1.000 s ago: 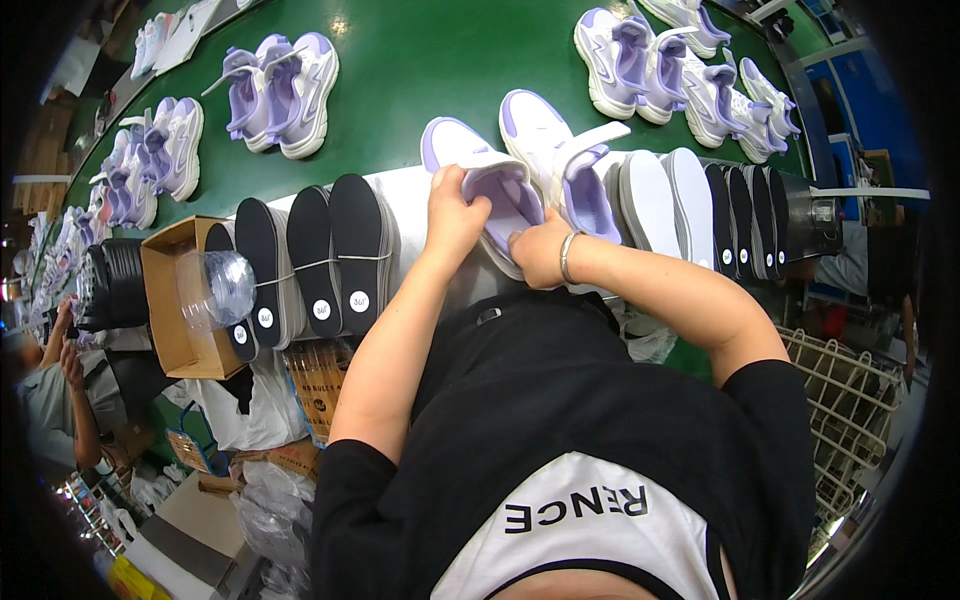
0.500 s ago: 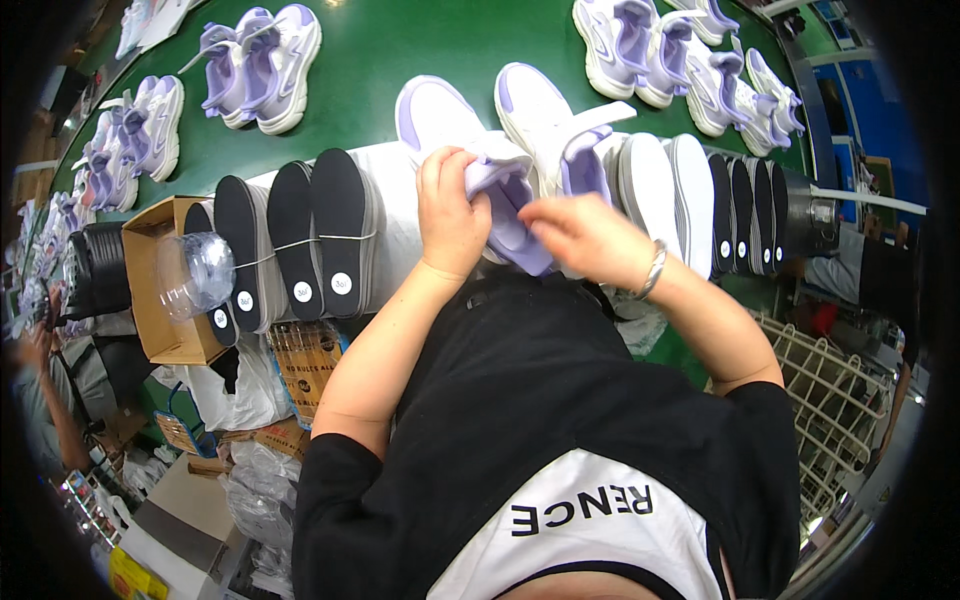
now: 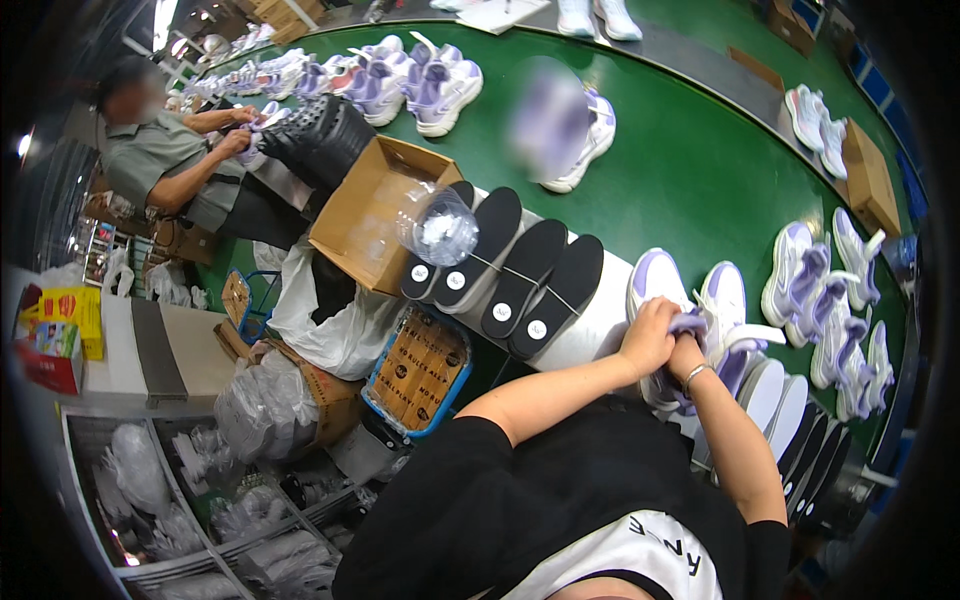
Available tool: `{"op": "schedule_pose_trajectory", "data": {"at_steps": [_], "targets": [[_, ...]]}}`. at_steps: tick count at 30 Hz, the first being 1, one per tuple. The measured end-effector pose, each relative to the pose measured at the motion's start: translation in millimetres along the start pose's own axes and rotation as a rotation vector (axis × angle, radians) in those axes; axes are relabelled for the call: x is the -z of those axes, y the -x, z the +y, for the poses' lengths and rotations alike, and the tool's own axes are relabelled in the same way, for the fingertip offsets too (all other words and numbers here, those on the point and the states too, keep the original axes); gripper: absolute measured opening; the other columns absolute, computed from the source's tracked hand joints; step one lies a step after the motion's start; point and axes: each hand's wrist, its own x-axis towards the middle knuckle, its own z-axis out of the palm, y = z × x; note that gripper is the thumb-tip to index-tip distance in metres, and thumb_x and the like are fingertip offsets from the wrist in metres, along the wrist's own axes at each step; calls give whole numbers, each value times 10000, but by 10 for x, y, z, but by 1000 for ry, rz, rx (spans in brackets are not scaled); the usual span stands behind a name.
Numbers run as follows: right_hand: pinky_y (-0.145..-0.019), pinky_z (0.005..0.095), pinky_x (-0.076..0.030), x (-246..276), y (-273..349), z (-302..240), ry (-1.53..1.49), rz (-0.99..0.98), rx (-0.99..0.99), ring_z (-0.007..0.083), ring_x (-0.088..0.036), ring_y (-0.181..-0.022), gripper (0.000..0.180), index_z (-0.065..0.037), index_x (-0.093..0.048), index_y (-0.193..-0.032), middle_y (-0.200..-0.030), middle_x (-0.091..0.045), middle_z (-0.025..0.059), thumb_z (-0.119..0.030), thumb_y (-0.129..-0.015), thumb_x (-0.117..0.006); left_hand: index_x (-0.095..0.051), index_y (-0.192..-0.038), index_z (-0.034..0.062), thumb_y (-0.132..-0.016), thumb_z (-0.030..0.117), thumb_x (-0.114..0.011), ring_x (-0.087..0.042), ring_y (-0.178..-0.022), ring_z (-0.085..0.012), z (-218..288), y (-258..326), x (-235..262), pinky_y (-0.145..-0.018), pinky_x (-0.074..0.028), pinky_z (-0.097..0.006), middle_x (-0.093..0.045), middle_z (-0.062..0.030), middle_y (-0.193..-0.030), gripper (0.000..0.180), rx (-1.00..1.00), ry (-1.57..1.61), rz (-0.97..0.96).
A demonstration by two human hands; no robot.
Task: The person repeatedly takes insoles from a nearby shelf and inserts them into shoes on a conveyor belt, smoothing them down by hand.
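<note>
Lilac and white, the shoe [image 3: 655,272] sits in front of the worker's belly at the near edge of the green table [image 3: 690,150], toe pointing away and heel toward the body; from where I stand, the left hand [image 3: 649,337] is curled firmly over its tongue and collar; the right hand [image 3: 686,354] is pushed into the opening up to about the bracelet [image 3: 695,374], so I cannot tell whether those fingers are spread or pinching something; the second shoe [image 3: 722,293] stands just to the right, with white insoles [image 3: 763,392] beyond it and black insoles [image 3: 572,282] off to the left; to do this well, I would pull the tongue well forward with the left hand so the mouth stays wide; I would hold the sole flat and steady, work the hidden fingers smoothly along the inside rather than jabbing, and mind that the bracelet does not snag the soft lining.
</note>
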Motion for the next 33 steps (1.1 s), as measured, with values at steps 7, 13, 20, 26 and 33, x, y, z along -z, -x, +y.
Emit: {"op": "schedule_pose_trajectory", "data": {"at_steps": [7, 13, 20, 26, 33], "targets": [[-772, 374, -432, 753, 402, -791, 313, -252, -182, 287, -535, -945, 302, -34, -519, -1029, -1021, -545, 181, -143, -767, -417, -455, -950, -6, -589, -37, -472, -414, -945, -345, -79, 81, -85, -861, -333, -385, -464, -176, -955, 362, 5, -19, 35], [-731, 405, -442, 732, 513, -718, 472, -194, 22, 309, -573, -830, 298, -27, -493, -1010, -919, -577, 194, -147, -742, -444, -453, -975, -10, -587, -41, -465, -398, -987, -344, -128, 104, -123, -889, -321, -379, -453, -174, -1006, 390, 14, 6, 41], [-605, 329, -456, 621, 340, -161, -689, -62, -26, 275, -557, -642, 308, 37, -466, -984, -784, -582, 132, -127, -723, -477, -439, -1012, 10, -605, -41, -458, -396, -1006, -340, -165, 162, -128, -893, -319, -390, -447, -167, -1038, 411, 34, -29, -6], [-541, 324, -434, 550, 531, 232, -763, 58, -187, 242, -546, -574, 229, 27, -538, -923, -691, -584, 103, -113, -767, -448, -451, -998, -9, -594, -53, -459, -396, -1000, -330, -229, 138, -288, -887, -317, -377, -455, -153, -1013, 406, 24, 39, -7], [-705, 414, -430, 849, 1117, -1025, 291, 196, 0, 394, -507, -855, 586, 53, -257, -1175, -991, -476, 253, -245, -749, -527, -465, -972, 3, -595, -63, -455, -403, -995, -325, -192, 181, -244, -880, -328, -373, -459, -150, -1009, 383, 64, 64, 38]]}}
